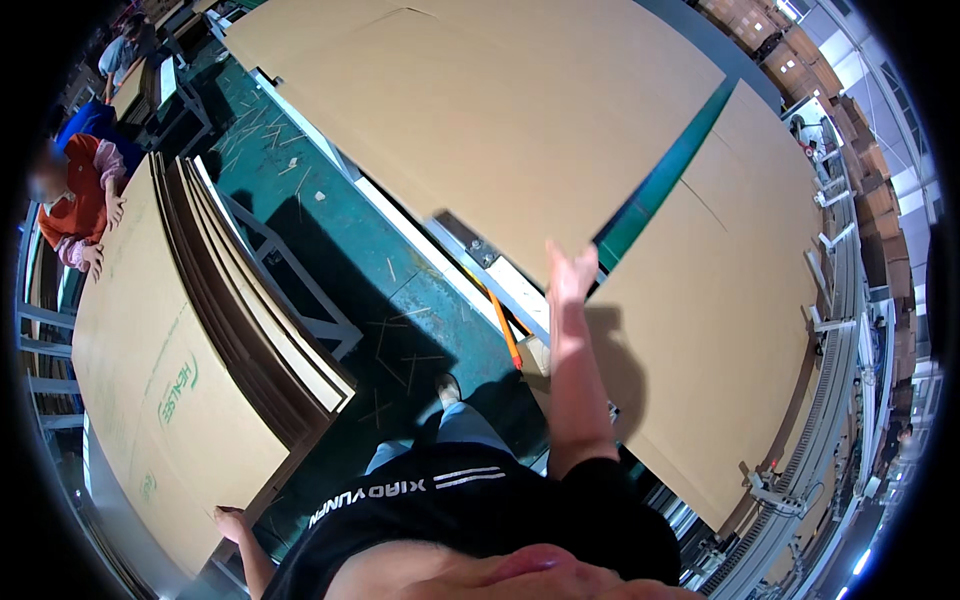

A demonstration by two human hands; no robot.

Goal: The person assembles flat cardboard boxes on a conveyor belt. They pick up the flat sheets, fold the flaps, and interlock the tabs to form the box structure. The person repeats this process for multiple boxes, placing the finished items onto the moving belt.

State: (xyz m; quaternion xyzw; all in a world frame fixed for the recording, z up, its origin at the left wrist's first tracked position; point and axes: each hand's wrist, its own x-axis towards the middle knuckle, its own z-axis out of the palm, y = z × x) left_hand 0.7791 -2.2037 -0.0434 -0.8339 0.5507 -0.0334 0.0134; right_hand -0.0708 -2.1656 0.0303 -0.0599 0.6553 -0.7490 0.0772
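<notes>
My right hand (pixel 572 272) is closed at the near edge of a large brown cardboard sheet (pixel 470 110), beside a long narrow gap with green floor showing through. A second large cardboard sheet (pixel 720 330) lies right of that gap, and my forearm crosses above it. Low on the left, my left hand (pixel 231 522) is closed on the near edge of the top cardboard sheet (pixel 190 400) of a stack; its fingertips are partly hidden. Green print marks that top sheet. Several sheet edges fan out along the stack's right side.
A co-worker in an orange vest (pixel 82 205) has both hands on the stack's far left edge. Between stack and large sheets runs a green floor (pixel 300 200) strewn with scraps. An orange bar (pixel 505 330) sticks out under the sheets. A conveyor frame (pixel 835 290) curves along the right.
</notes>
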